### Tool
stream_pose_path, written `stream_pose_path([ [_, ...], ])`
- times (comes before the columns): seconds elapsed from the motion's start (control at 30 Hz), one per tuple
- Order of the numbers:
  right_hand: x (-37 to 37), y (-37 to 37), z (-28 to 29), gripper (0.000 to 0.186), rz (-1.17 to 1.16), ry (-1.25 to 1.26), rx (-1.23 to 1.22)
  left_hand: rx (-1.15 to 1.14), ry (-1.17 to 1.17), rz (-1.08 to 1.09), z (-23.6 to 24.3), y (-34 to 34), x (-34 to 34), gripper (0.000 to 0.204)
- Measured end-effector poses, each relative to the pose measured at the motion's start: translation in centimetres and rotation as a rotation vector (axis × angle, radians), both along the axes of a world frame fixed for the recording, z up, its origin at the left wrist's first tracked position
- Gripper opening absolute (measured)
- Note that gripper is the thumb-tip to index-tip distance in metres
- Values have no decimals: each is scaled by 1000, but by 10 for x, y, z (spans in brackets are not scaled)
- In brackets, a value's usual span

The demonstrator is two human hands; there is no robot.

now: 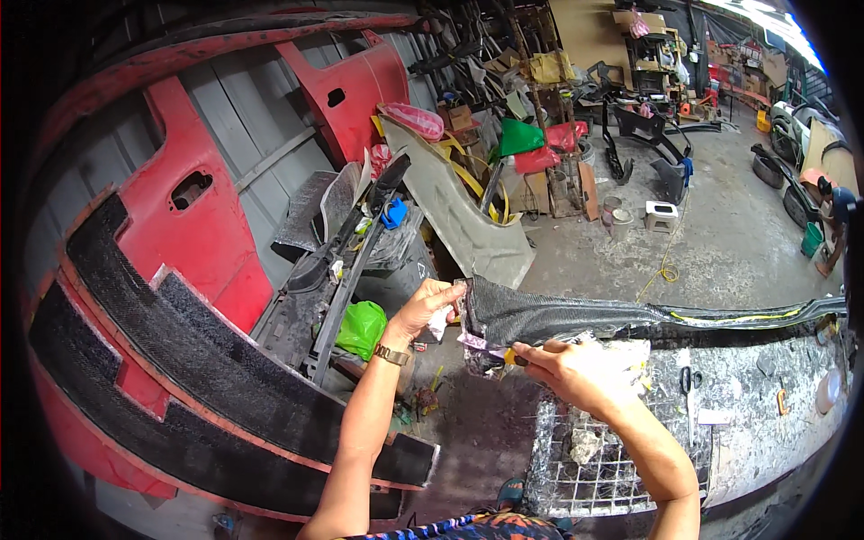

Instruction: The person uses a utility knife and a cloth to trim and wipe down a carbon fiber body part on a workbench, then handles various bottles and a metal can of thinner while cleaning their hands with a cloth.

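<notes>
A long piece of black woven fabric, like carbon fibre, stretches rightward from my hands over the work table, with a yellow line along its far part. At its left end, my left hand pinches the edge, with a crumpled white scrap under the fingers. My right hand is closed around a yellow-and-black handled cutter just below the fabric's lower left corner. Its tip is hard to make out against the shiny plastic film that hangs there.
Scissors, an orange clamp and a metal grid lie on the table. Long black-covered panels and red body panels stand at left. A green bag sits nearby. Another person crouches far right.
</notes>
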State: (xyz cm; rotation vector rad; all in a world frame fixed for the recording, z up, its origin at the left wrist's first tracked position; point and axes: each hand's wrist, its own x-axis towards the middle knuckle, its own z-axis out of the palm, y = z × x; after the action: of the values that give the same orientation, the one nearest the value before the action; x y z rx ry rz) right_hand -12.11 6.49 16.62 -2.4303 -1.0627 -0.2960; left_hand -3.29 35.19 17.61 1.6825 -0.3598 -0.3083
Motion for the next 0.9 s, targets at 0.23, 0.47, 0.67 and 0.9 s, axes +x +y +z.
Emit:
stream_pose_path([
  [0.23,3,11,-14,35,-71,-21,72,156,-519,446,0,-10,-83,21],
  [0.47,2,16,-14,37,0,-1,64,661,-518,527,-3,-64,-114,16],
  [0.67,7,9,-3,33,28,-43,29,758,-594,585,-5,-77,-117,16],
  [0.9,15,-12,17,25,111,-31,-159,806,-631,674,-16,-79,-126,19],
])
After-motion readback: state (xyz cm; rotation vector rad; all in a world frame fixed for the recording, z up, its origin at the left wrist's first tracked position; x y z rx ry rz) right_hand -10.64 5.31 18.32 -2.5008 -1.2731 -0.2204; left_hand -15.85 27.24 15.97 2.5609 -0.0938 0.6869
